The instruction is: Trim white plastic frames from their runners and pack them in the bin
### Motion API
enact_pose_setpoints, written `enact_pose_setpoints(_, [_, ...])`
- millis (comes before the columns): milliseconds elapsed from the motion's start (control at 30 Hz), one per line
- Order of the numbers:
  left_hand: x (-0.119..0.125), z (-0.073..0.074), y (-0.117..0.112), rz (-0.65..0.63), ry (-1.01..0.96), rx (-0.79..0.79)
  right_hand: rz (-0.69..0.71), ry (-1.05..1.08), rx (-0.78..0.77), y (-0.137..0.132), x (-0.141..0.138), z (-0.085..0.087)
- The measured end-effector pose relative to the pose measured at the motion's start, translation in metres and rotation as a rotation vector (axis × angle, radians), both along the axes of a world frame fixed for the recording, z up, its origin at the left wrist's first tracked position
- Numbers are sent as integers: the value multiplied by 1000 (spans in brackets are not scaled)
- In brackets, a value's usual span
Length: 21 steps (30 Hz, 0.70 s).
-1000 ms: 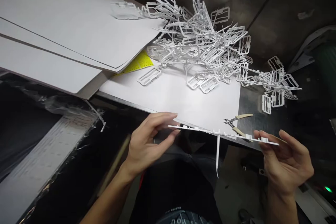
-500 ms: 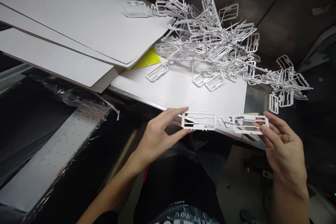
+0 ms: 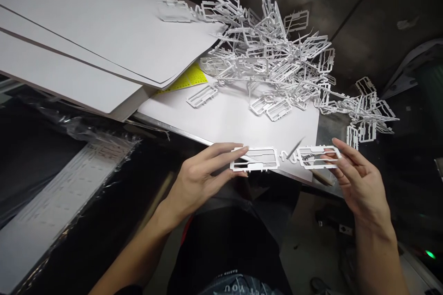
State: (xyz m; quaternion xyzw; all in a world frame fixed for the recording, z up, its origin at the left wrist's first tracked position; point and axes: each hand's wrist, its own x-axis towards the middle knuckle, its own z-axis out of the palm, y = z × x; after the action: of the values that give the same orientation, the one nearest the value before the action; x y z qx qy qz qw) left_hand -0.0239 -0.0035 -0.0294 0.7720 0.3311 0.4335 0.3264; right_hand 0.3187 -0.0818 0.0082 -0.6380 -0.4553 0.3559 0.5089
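Note:
I hold a white plastic moulding frame (image 3: 284,158) flat between both hands at the near table edge. It has two rectangular frames joined by a thin curled runner. My left hand (image 3: 200,177) pinches its left frame with thumb and fingers. My right hand (image 3: 356,179) grips its right frame from below. Small cutters with tan handles (image 3: 320,176) lie on the table, mostly hidden under the frame.
A tangled pile of white plastic frames (image 3: 277,60) covers the back of a white sheet (image 3: 228,120). Large white boards (image 3: 90,37) overlap at left over a yellow sheet (image 3: 188,80). A plastic-wrapped flat pack (image 3: 58,193) lies lower left.
The frame was edge-on a second ago; both hands have turned it flat to face me and shifted it slightly left. The sprue that hung down now points up toward the table.

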Motion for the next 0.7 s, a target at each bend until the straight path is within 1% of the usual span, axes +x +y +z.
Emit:
enact_pose_setpoints(33, [2,-1,0,28,-28,-20,65,-89,4,0,4,-2])
enact_pose_setpoints(67, [5,-2,-1,68,-60,-71,139,-226,-9,0,9,-4])
enact_pose_setpoints(100, [8,-3,-1,114,-101,-158,212,-406,-28,0,16,-7])
enact_pose_setpoints(167, [15,-4,-1,181,-209,-433,346,-794,-85,1,31,-14])
enact_pose_setpoints(200, [18,-4,-1,187,-277,-587,404,-949,-115,1,39,-18])
enact_pose_setpoints(233, [20,-4,0,176,-353,-732,461,-1054,-137,2,46,-20])
enact_pose_setpoints(267, [23,-5,0,154,-432,-849,509,-1115,-139,3,51,-22])
enact_pose_setpoints(300, [25,-5,1,132,-507,-933,555,-1152,-137,4,54,-22])
enact_pose_setpoints(367, [29,-7,1,109,-632,-1026,614,-1229,-122,5,53,-17])
enact_pose_setpoints(433, [32,-9,1,105,-715,-1077,595,-1343,-74,4,40,-9])
enact_pose_setpoints(500, [34,-11,0,93,-765,-1103,535,-1380,-31,1,20,1])
enact_pose_setpoints(533, [34,-11,0,82,-778,-1107,516,-1334,-28,-1,9,6])
enact_pose_setpoints(633, [34,-11,-2,54,-787,-1087,532,-1042,-82,-6,-22,19])
enact_pose_setpoints(700, [34,-9,-3,55,-784,-1068,537,-877,-144,-7,-38,26])
